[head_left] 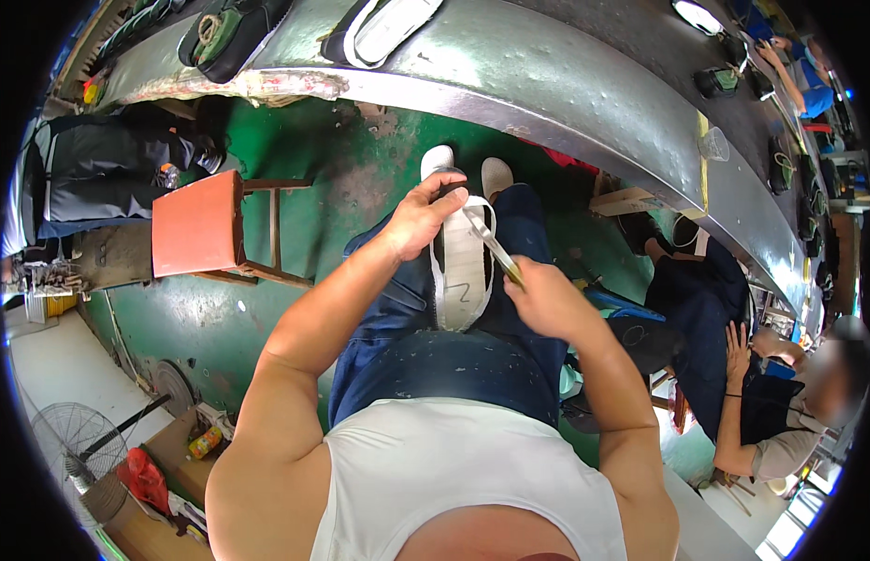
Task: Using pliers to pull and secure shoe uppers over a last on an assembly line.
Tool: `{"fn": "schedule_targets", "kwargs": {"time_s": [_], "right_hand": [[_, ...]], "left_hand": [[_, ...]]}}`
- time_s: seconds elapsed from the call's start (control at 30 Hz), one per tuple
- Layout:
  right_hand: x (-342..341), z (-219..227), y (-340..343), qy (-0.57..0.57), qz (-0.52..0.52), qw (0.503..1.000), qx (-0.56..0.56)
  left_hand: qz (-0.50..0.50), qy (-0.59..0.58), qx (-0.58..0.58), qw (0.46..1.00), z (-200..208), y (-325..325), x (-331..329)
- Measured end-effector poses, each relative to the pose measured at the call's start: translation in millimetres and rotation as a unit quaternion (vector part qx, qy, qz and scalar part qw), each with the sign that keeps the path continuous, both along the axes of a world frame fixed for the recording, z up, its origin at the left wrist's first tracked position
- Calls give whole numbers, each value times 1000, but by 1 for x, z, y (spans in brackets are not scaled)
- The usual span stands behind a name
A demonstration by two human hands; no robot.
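A shoe upper on its last (463, 271) lies bottom up across my lap, with a pale insole, a white rim and a dark squiggle near its near end. My left hand (423, 217) is closed around its far end, where a dark part shows between thumb and fingers. My right hand (547, 297) grips the handle of metal pincers (492, 245), held slantwise. Their head touches or is just above the shoe's right rim near the far end; which of these I cannot tell.
A long metal bench (547, 103) curves across ahead, carrying a dark shoe (231, 39) and a white-soled shoe (388, 30). To my left stand a red-topped stool (197, 224) and a fan (75, 458). A co-worker (781, 411) sits close on my right.
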State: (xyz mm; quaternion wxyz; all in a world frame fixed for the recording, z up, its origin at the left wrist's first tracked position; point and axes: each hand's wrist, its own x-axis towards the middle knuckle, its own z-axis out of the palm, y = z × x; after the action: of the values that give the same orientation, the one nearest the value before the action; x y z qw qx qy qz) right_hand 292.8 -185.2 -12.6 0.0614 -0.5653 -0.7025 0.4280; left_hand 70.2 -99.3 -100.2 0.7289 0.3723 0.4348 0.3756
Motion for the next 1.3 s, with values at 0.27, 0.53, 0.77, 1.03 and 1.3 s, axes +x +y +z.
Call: {"fn": "schedule_targets", "kwargs": {"time_s": [0.27, 0.53, 0.77, 1.03, 1.3], "right_hand": [[-11, -8, 31, 110, -84, 990, -1], [-14, -79, -7, 90, -209, 972, 55], [0, -116, -46, 103, -260, 960, -17], [30, -98, -51, 19, -230, 973, -13], [67, -28, -70, -91, -50, 983, -152]], "left_hand": [[-101, 104, 90, 985, -5, 2, -12], [-56, -2, -21, 998, -18, -36, -16], [-34, 199, 40, 979, -36, -78, 18], [-283, -78, -218, 931, -22, -37, -2], [-275, 139, 4, 951, -54, -94, 15]]}}
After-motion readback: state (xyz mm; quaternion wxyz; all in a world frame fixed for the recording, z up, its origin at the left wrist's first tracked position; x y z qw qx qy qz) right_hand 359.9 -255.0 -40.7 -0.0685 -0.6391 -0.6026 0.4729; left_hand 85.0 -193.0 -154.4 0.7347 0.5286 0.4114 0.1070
